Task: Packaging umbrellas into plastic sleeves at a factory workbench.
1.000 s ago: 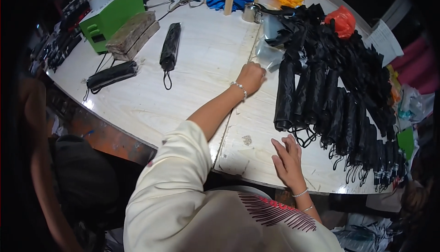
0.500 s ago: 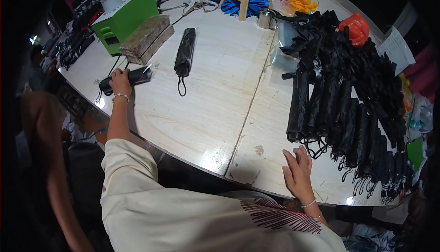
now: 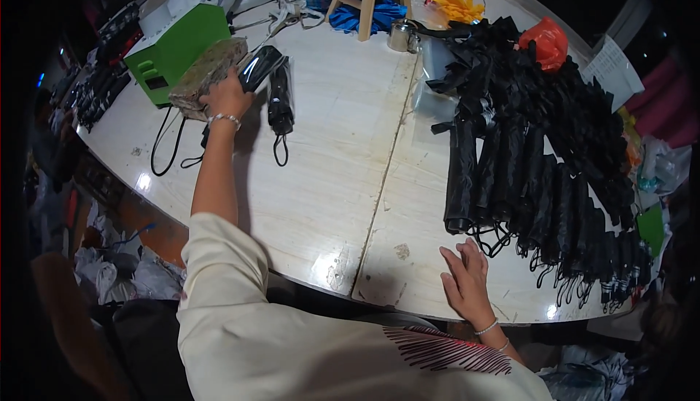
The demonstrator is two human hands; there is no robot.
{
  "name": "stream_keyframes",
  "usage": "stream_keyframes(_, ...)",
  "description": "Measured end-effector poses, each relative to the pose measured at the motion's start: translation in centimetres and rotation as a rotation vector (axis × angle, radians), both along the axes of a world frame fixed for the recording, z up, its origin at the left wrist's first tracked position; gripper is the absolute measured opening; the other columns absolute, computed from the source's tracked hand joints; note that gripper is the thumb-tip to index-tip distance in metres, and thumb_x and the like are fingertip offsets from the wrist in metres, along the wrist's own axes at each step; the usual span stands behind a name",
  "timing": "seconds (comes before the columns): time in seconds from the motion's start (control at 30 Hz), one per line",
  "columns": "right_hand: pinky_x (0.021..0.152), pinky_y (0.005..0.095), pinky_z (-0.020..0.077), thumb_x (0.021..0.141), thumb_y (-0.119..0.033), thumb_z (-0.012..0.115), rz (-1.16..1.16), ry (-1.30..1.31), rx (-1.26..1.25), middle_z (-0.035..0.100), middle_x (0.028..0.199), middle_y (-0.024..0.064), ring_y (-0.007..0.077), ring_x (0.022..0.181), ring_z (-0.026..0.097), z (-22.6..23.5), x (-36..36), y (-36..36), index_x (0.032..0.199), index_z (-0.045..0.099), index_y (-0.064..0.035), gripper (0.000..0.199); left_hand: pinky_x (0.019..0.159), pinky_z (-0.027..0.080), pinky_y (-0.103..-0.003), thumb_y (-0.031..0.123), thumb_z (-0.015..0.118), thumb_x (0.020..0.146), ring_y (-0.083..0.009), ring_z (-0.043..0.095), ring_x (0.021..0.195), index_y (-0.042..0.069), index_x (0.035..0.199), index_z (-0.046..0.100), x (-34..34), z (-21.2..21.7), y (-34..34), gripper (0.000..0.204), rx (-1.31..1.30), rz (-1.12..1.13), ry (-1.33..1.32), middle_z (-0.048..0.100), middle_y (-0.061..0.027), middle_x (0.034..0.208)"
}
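My left hand [image 3: 227,98] is wrapped round a folded black umbrella [image 3: 261,68] with a shiny clear-looking cover, just in front of the bricks. Its wrist loop hangs out below the hand. A second folded umbrella [image 3: 280,103] in a clear sleeve lies flat right beside it, its loop toward me. Near the table's front edge, my right hand [image 3: 468,284] rests with fingers spread and holds nothing. Just beyond its fingertips begins a long row of folded black umbrellas [image 3: 461,175], their loops pointing my way.
A green box [image 3: 182,51] stands behind the bricks [image 3: 211,76] at the left. Farther back are a wooden stool [image 3: 368,4], a metal cup [image 3: 401,36] and yellow cloth [image 3: 458,1]. Clear plastic sleeves [image 3: 432,84], a heap of black fabric [image 3: 503,65] and a red bag [image 3: 545,44] lie at right.
My left hand has carried its umbrella rightward and away from me, next to the other umbrella, and turned it more upright in view. My right hand has stayed nearly still.
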State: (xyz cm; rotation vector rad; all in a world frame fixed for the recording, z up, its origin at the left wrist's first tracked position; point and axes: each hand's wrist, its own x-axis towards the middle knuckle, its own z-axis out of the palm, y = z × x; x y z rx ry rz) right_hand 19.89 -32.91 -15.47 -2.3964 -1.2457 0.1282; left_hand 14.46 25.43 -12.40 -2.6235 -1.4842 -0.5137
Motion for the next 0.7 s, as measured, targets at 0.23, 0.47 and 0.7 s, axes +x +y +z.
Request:
stream_keyframes(0.23, 0.108, 0.0474, 0.0204, 0.088, -0.019, 0.054, 0.002, 0.029, -0.017, 0.041, 0.134, 0.0147, 0.0365, 0.134, 0.032, 0.5, 0.1, 0.5, 0.131, 0.054, -0.0089, 0.044, 0.091, 0.025, -0.076, 0.07, 0.059, 0.075, -0.0515, 0.047, 0.115, 0.007, 0.13, 0.051, 6.9, -3.2, 0.2, 0.084, -0.2, 0.306, -0.177, 0.05, -0.0298, 0.13)
stream_keyframes(0.47, 0.108, 0.0485, 0.0194, 0.09, -0.02, 0.054, -0.011, 0.028, -0.021, 0.043, 0.13, 0.0151, 0.0378, 0.134, 0.033, 0.4, -0.2, 0.3, 0.132, 0.053, -0.0117, 0.043, 0.087, 0.021, -0.084, 0.053, 0.068, 0.071, -0.0583, 0.036, 0.12, 0.022, 0.145, 0.04, 4.2, -2.9, -3.7, 0.084, -0.122, 0.16, 0.059, 0.023, -0.0295, 0.148)
stream_keyframes(0.7, 0.109, 0.0476, 0.021, 0.088, -0.017, 0.055, 0.02, -0.019, -0.029, 0.041, 0.132, 0.015, 0.0379, 0.133, 0.033, 0.6, 0.0, 0.6, 0.131, 0.053, -0.0102, 0.044, 0.088, 0.029, -0.077, 0.047, 0.064, 0.079, -0.0522, 0.038, 0.122, 0.029, 0.142, 0.042, 0.0, -6.5, 2.8, 0.069, -0.053, 0.284, -0.012, 0.032, -0.0204, 0.143)
